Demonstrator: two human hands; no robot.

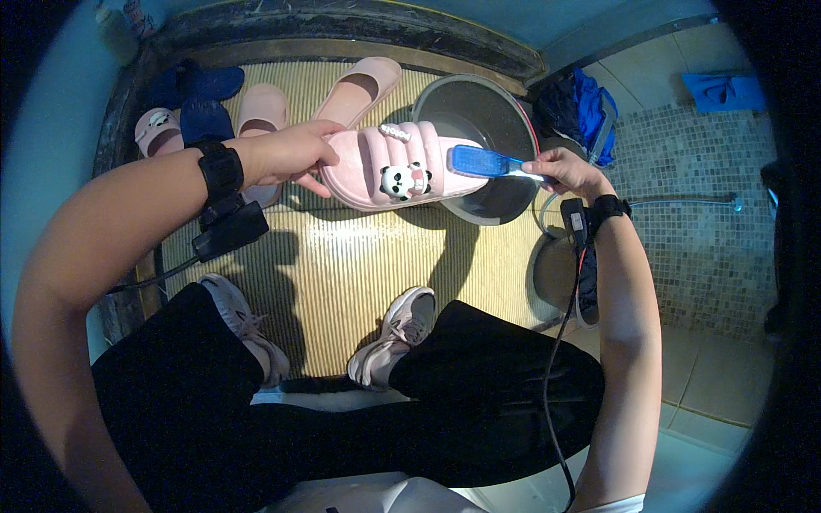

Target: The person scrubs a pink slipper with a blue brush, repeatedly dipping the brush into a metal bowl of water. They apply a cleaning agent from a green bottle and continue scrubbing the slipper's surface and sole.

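Note:
A pink slide slipper (402, 144) with a white-and-black panda charm on its ribbed strap is held up by its left end in my left hand (295, 156), thumb on top and fingers beneath. My right hand (571, 173) pinches the pale handle of a blue scrubbing brush (483, 161). The brush head lies against the slipper's right end. Below and behind them stands a grey round basin (505, 111) with what looks like water in it; the slipper and brush partly cover its opening.
Pink shoes (363, 85) and dark blue slippers (205, 85) lie at the far left on a ribbed yellowish mat (342, 274). A blue-and-black bag (581, 111) sits right of the basin. A hose (684, 200) crosses the mosaic tiles. My sneakers (398, 333) rest on the mat's near side.

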